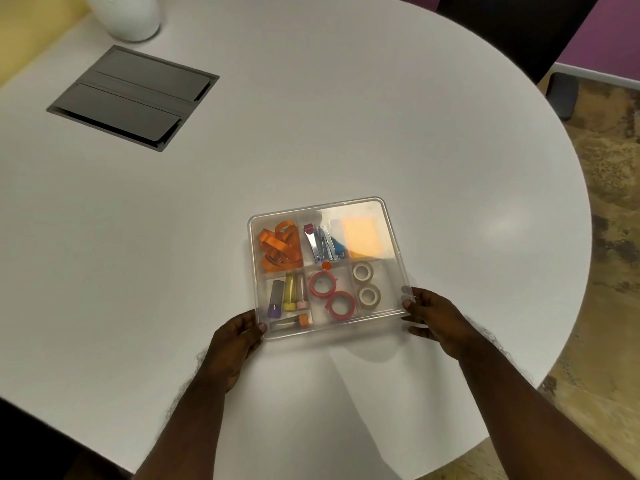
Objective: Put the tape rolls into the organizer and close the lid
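Count, head view. Organizer (394, 258): 1, clear, with 6 compartments (3 far, 3 near). Clear lid (346, 206): 1, lying on top.

Tape rolls: 4 in all.
- red rolls: 2 (322, 284) (341, 303), middle near compartment.
- beige rolls: 2 (362, 271) (369, 296), right near compartment.

Orange ribbon (278, 245): 1 loose bundle, left far compartment.
Staplers (323, 244): appear to be 3 (red, silver, blue); overlap makes this uncertain.
Orange note pad (363, 241): 1.
Small tubes (289, 297): 4 or 5; the count through the plastic is unclear.

Hands: 2, left hand (235, 341) and right hand (436, 320).
Worktop (311, 133): 1, with 1 grey hatch (133, 97).
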### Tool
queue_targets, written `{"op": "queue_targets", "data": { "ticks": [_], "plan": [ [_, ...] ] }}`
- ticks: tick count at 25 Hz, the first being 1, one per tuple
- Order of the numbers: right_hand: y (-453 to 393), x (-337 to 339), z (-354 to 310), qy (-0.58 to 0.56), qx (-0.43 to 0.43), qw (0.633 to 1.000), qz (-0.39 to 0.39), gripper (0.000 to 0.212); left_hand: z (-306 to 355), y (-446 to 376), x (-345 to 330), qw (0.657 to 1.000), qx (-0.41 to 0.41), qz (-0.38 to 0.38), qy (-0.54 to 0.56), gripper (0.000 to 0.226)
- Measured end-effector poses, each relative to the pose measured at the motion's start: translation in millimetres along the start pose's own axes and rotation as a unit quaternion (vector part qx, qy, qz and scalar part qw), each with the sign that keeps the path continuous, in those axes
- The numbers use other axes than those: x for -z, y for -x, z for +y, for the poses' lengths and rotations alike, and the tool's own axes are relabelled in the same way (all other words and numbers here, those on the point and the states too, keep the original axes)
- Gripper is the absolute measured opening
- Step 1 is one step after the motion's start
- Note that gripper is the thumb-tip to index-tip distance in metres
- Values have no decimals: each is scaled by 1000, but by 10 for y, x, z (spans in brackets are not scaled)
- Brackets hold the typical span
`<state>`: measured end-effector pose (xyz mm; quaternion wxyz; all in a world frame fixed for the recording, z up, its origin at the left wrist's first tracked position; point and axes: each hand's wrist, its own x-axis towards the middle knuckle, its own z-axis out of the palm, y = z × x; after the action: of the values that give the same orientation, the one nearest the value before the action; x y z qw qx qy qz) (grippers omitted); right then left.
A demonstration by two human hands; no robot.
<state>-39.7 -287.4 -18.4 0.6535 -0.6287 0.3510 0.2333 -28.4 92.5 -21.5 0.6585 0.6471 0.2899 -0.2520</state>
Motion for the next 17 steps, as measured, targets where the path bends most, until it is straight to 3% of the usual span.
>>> {"op": "queue_targets", "data": {
  "ticks": [11, 17],
  "plan": [
    [53, -117, 12, -23, 8, 997, 76, 28, 10, 14, -79, 997, -55, 31, -34, 24],
    [345, -89, 313, -48, 10, 993, 112, 34, 101, 11, -225, 993, -58, 32, -97, 32]
  ]
}}
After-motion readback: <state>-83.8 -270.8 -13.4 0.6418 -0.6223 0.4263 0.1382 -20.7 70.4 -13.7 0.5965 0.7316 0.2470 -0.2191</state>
